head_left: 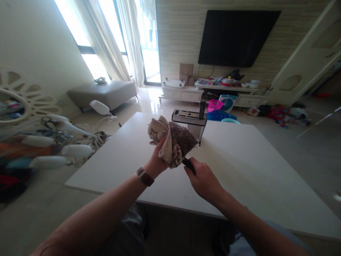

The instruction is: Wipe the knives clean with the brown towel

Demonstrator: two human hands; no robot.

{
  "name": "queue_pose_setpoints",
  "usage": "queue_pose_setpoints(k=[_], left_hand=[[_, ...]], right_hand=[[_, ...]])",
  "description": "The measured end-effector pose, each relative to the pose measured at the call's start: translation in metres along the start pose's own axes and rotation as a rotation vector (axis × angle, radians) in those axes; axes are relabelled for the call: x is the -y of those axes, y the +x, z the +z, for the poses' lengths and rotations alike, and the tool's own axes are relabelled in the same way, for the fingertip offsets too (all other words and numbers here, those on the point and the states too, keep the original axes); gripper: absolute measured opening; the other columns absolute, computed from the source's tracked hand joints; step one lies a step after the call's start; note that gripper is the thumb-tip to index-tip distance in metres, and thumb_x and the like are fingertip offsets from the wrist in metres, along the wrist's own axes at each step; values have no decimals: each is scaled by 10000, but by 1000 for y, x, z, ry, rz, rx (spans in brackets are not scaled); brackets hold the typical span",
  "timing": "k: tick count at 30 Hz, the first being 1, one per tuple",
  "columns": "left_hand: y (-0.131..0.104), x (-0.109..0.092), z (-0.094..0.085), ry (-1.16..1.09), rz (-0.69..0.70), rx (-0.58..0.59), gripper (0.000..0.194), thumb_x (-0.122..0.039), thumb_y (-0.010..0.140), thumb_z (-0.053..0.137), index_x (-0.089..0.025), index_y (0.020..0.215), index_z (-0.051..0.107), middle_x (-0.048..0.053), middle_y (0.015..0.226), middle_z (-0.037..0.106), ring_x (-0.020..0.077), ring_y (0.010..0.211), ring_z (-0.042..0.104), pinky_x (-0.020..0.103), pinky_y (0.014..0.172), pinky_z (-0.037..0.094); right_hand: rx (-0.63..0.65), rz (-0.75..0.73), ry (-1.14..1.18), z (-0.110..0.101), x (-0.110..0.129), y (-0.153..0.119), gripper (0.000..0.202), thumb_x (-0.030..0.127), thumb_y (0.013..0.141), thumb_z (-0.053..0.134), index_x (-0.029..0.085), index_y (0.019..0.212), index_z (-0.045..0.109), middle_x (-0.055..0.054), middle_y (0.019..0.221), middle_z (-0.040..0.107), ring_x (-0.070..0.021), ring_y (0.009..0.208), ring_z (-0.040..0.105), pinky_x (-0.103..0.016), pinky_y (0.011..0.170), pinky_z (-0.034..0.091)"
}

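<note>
My right hand [204,177] is closed around the black handle of a knife [189,165], whose blade is hidden under a towel. The brown and beige towel [183,138] is bunched in my left hand [157,161], which grips it around the blade's side. Both hands are above the white table [234,163]. Just behind the towel stands a knife block [195,129] with clear walls and a slotted dark top. One black-handled knife [202,109] is upright in its right end. The towel covers part of the block.
A lamp with several white shades [77,150] stands left of the table. Beyond the table are a pink basket [215,105], a blue tub [221,116] and a low cabinet [183,95] under a wall television [237,39]. A grey bench [106,93] sits by the window.
</note>
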State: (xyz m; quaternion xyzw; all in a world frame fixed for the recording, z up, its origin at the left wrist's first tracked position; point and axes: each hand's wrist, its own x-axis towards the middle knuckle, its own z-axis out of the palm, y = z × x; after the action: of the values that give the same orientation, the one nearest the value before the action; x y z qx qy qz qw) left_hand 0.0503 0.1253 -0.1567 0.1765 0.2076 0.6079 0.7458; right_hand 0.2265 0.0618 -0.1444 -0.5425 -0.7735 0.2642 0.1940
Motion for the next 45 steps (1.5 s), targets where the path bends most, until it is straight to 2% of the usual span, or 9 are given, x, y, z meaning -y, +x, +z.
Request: queue_pose_setpoints(k=[4,8,13,23,27,33,37,40,45], left_hand=[[-1,14,-1,14,-103,-51,290,-298,1014,613,-144,1206,766,102,1137,829,258,1128,777,384,1127,559],[4,11,-7,27,-76,-47,326,-295,1026,602,-139,1276,741,114,1169,820,265,1107,782,408,1124,562],[6,-3,-10,35,-27,-34,341,-303,1011,630,-145,1295,734,109,1154,823,267,1082,787,413,1107,573],[14,-39,-16,4,201,-81,358,-352,1026,567,-216,1315,729,67,1144,829,251,1142,770,412,1098,580],[9,-27,-19,26,162,-77,368,-356,1029,560,-217,1326,726,74,1159,824,257,1108,780,427,1085,586],[1,7,-18,32,-76,-96,340,-373,1029,564,-165,1187,781,104,1095,833,263,1012,799,404,1006,625],[-1,15,-13,38,-158,-72,315,-343,1023,579,-137,1127,793,115,1055,835,266,982,800,393,984,632],[1,6,-12,49,-118,-61,302,-334,1022,594,-147,1162,786,106,1065,835,261,996,797,398,1012,622],[10,-21,-13,49,64,-91,317,-331,1048,554,-164,1214,767,95,1129,826,253,1065,786,419,1075,596]], right_hand=[[31,4,0,3,-4,2,101,216,1021,512,177,1010,605,-100,885,732,-218,807,662,-295,731,345],[54,11,-44,4,-7,4,83,199,1010,523,176,1032,599,-96,870,726,-212,786,655,-292,719,336],[68,-7,-61,4,-7,3,80,214,1022,522,183,1039,593,-89,880,727,-204,798,663,-286,720,330],[96,-43,-157,-7,-1,-5,141,247,1038,523,187,1113,626,-115,966,754,-228,868,697,-301,733,325],[113,-28,-153,-6,1,-7,164,267,1051,505,186,1137,619,-110,949,751,-221,844,691,-299,716,319],[115,-12,-152,-1,-1,-5,157,237,1042,498,166,1125,609,-142,972,761,-243,867,705,-317,718,313],[120,6,-156,-1,-2,-4,172,228,1041,499,158,1158,604,-152,1004,768,-250,901,715,-321,731,324],[122,11,-153,-2,-2,-3,155,230,1044,501,163,1142,600,-144,1001,768,-243,902,716,-315,729,327],[110,-28,-178,-6,-2,-4,158,267,1056,497,177,1135,600,-136,977,758,-247,866,712,-315,701,305]])
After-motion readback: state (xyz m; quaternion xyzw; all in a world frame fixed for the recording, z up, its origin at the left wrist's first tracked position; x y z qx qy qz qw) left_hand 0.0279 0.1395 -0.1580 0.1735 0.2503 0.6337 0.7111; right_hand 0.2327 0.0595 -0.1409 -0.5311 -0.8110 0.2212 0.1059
